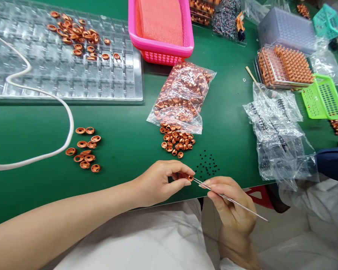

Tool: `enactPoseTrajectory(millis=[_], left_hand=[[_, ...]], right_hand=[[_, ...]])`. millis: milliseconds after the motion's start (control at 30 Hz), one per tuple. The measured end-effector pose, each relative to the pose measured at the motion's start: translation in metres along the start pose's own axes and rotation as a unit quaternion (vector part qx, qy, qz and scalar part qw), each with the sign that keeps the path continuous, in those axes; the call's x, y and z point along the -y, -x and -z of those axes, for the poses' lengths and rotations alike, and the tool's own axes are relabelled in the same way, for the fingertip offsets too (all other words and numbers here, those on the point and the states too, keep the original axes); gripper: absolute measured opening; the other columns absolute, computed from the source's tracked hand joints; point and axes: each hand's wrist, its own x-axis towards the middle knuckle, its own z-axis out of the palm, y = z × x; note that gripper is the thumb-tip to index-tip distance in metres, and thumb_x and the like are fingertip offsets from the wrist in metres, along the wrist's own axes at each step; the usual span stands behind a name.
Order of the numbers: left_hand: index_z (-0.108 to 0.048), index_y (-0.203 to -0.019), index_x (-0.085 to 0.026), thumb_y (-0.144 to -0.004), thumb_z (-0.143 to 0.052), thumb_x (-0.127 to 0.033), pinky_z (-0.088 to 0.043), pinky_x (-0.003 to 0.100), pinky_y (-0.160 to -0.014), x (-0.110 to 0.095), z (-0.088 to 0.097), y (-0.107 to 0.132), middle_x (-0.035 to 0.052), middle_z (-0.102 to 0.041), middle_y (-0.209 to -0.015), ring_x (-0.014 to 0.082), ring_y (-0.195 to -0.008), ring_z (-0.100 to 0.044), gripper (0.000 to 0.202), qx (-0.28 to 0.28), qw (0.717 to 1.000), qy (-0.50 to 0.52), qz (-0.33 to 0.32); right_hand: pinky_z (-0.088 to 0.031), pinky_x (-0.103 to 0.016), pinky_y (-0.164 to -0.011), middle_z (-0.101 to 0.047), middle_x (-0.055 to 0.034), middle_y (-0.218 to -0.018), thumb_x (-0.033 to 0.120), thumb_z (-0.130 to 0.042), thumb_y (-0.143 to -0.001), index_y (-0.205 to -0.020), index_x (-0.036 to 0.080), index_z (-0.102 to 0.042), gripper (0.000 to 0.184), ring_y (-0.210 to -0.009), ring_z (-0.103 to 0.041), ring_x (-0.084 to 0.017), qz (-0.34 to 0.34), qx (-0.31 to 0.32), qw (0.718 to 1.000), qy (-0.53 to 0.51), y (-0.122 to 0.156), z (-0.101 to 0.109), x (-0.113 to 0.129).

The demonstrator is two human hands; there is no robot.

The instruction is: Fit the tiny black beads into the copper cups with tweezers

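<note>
Between its thumb and fingertips my left hand (166, 180) pinches a small copper-coloured ring-like part (190, 178) with a dark hole. My right hand (233, 202) is closed on thin metal tweezers (224, 195), whose tips meet or nearly meet that part. Just beyond the hands, several tiny black pieces (207, 165) lie scattered on the green table. Behind my left hand is a pile of similar copper-coloured parts (177, 138), spilling from the mouth of a clear plastic bag (183, 93) full of them. Whether the tweezers hold a black piece is too small to tell.
Loose copper-coloured cups (86, 150) and a white cable (69, 112) lie left. A clear blister tray (101, 88) bearing more cups and a pink basket (160, 52) stand behind. At right are plastic bags (281, 146), a green basket (323, 97) and another person's sleeve (334, 163).
</note>
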Motion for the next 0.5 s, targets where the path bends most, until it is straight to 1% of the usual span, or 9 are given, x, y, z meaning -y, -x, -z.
enactPoseTrajectory(millis=[233, 333, 500], left_hand=[[-0.077, -0.103, -0.01, -0.09, -0.064, -0.024, -0.055, 0.022, -0.068, -0.002, 0.001, 0.0, 0.0071, -0.076, -0.086, 0.0139, -0.073, -0.069, 0.023, 0.005, 1.0, 0.01, 0.012], [-0.077, -0.104, -0.01, -0.089, -0.064, -0.026, -0.056, 0.024, -0.069, -0.001, 0.001, -0.001, 0.0075, -0.076, -0.087, 0.0149, -0.074, -0.07, 0.025, 0.009, 0.999, 0.025, 0.032], [-0.075, -0.104, -0.011, -0.088, -0.066, -0.03, -0.058, 0.025, -0.071, 0.0, 0.001, -0.001, 0.0069, -0.075, -0.087, 0.016, -0.074, -0.071, 0.027, 0.024, 0.994, 0.076, 0.072]], right_hand=[[-0.064, -0.029, -0.078, -0.076, -0.0033, -0.104, -0.003, -0.066, -0.088, -0.119, 0.023, -0.068, 0.041, -0.095, -0.074, -0.017, 0.026, 0.035, 0.999, 0.001, -0.001, 0.002, -0.005], [-0.065, -0.031, -0.077, -0.076, -0.0034, -0.104, -0.003, -0.065, -0.088, -0.117, 0.023, -0.068, 0.039, -0.093, -0.075, -0.017, 0.022, 0.022, 0.999, 0.0, 0.0, 0.001, -0.006], [-0.066, -0.032, -0.07, -0.077, -0.0037, -0.101, 0.003, -0.065, -0.091, -0.115, 0.024, -0.069, 0.033, -0.087, -0.076, -0.018, 0.025, -0.003, 1.0, -0.002, 0.004, -0.003, -0.011]])
